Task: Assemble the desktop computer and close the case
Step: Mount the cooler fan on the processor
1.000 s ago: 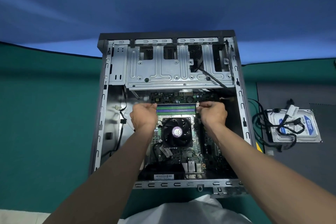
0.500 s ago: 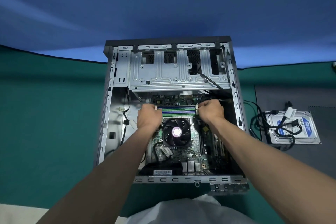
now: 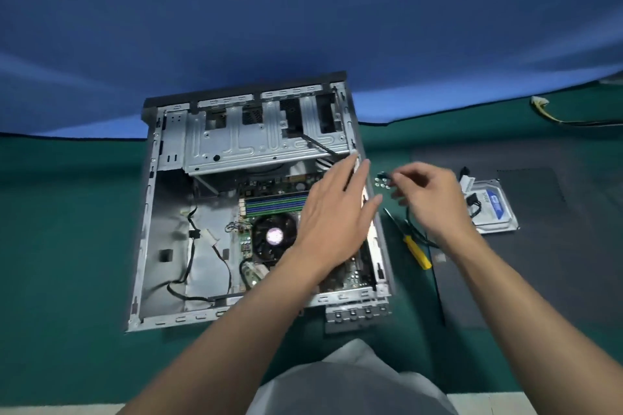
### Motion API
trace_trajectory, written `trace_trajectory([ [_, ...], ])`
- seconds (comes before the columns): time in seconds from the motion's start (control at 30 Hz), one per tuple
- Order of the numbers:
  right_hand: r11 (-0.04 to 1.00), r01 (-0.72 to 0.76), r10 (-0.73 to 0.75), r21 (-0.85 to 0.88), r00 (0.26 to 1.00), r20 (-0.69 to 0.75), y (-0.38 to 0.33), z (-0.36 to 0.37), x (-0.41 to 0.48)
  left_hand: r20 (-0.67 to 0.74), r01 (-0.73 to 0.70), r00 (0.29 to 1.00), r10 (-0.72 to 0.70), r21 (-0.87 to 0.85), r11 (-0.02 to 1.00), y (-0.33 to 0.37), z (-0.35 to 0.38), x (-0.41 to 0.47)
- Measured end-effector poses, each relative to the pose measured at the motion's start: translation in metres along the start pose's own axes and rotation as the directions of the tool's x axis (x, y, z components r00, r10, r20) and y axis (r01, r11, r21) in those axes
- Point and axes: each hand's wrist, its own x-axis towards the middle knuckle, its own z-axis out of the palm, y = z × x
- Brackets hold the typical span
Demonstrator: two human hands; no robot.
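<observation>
Hovering left hand [image 3: 337,212] flat over case [image 3: 205,259]; right hand [image 3: 429,200] near screws [image 3: 381,183].

Bkgd: plain blue cloth backdrop [image 3: 303,10], faint lighter folds, fills upper half. Work surface: matte green cloth [image 3: 67,229], meets backdrop along a curved edge. Pale strip [image 3: 50,410] at bottom-left edge. Light soft, even.

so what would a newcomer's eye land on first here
The open case lies flat on the green mat, with its fan in the middle. Over its right edge the left hand is spread open, while the right hand reaches at small screws beside the case. Further right lie a yellow screwdriver and a hard drive.
</observation>
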Motion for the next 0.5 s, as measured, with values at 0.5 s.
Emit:
trace_trajectory([
  [0.5,0.877,-0.023,0.154,-0.480,0.960,0.235,0.120,0.021,-0.035,0.211,-0.006,0.976,-0.046,0.240,0.971,0.025,0.026,-0.002],
])
